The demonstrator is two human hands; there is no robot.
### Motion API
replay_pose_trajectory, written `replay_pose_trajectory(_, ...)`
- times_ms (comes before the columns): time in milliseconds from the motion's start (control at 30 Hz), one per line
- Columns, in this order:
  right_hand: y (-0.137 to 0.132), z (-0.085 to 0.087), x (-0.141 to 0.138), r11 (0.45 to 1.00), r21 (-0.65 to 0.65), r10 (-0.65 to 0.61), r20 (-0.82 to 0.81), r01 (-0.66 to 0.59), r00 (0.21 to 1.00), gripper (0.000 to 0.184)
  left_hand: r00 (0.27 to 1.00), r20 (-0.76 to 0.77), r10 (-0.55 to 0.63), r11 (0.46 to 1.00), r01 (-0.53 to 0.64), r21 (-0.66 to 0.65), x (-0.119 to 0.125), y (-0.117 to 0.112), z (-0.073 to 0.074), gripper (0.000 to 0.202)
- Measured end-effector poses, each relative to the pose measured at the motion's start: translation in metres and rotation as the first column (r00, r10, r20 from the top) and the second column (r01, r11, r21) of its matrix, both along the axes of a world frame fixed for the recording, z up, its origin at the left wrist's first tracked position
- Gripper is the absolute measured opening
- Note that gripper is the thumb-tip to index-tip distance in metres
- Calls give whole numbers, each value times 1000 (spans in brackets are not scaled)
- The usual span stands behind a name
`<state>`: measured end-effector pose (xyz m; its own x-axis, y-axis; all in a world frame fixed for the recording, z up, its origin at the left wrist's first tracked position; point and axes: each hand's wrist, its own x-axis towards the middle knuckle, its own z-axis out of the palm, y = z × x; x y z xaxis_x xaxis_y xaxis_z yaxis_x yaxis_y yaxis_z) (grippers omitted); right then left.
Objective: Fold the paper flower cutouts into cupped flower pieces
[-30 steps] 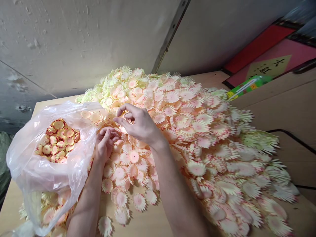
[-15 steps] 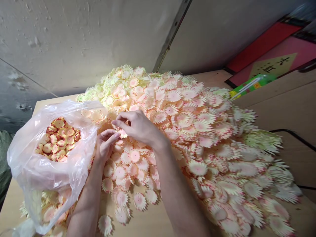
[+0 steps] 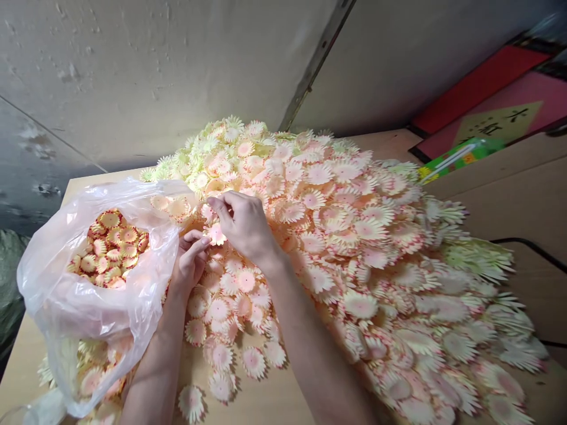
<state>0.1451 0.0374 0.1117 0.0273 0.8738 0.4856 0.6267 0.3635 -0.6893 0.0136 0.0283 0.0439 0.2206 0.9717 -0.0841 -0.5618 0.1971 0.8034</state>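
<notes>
A pink-and-cream artificial flower petal disc (image 3: 215, 234) with a fringed edge sits at the fingertips of my left hand (image 3: 193, 257), which pinches it between thumb and fingers. Just above it is my right hand (image 3: 244, 223), thumb and index finger pressed together; whatever may be between them is too small to make out. A pinkish petal piece (image 3: 207, 212) shows right under those right fingertips. Both hands hover over a large pile of similar petal discs (image 3: 319, 175). Left of my left hand stands a translucent plastic bag (image 3: 150, 307) holding several curled yellow-and-red flower pieces (image 3: 128, 235).
Loose petal discs (image 3: 254, 362) lie on the wooden table (image 3: 239, 407) near my forearms. A grey wall (image 3: 177, 77) rises behind the pile. At the right are a cardboard box (image 3: 509, 195), a red box (image 3: 482, 82) and a black cable (image 3: 531, 243).
My right hand has moved slightly up and away from the petal disc, which stays at my left fingertips. The whole view has shifted a little.
</notes>
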Motion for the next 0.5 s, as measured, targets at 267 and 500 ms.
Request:
replay_pose_trajectory(267, -6, 7, -2, 985, -59, -171, -125, 165, 977, 41, 999, 7, -48, 999, 48, 27, -4, -4, -9, 26)
replay_pose_trajectory(500, -17, 26, 39, 922, 103, -372, -18, 372, 928, 46, 998, 61, -29, 999, 28, 21, 2, -4, -12, 24)
